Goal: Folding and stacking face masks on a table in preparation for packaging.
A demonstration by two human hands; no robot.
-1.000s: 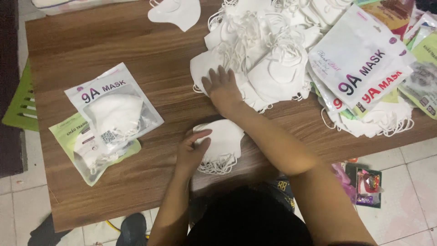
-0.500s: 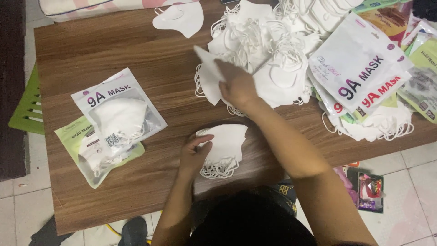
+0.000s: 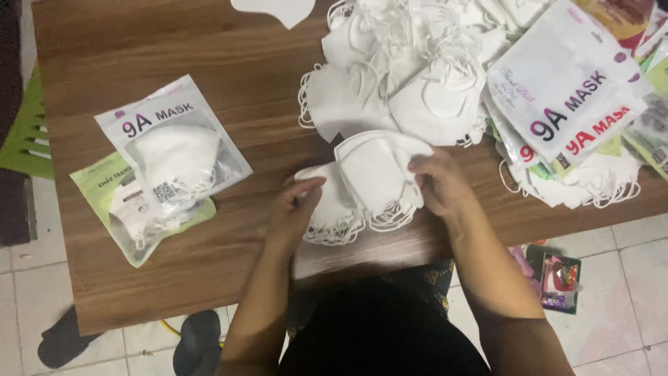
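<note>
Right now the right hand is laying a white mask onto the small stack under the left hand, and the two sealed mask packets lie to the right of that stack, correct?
Not quite. In the head view the sealed mask packets lie left of the small stack. The right hand does bring a white mask onto it, under the left hand.

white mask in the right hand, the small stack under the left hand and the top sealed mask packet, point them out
white mask point(image 3: 376, 170), head view, middle of its panel
small stack of masks point(image 3: 332, 209), head view, top mask's face
sealed mask packet point(image 3: 174, 153), head view, clear window
</note>
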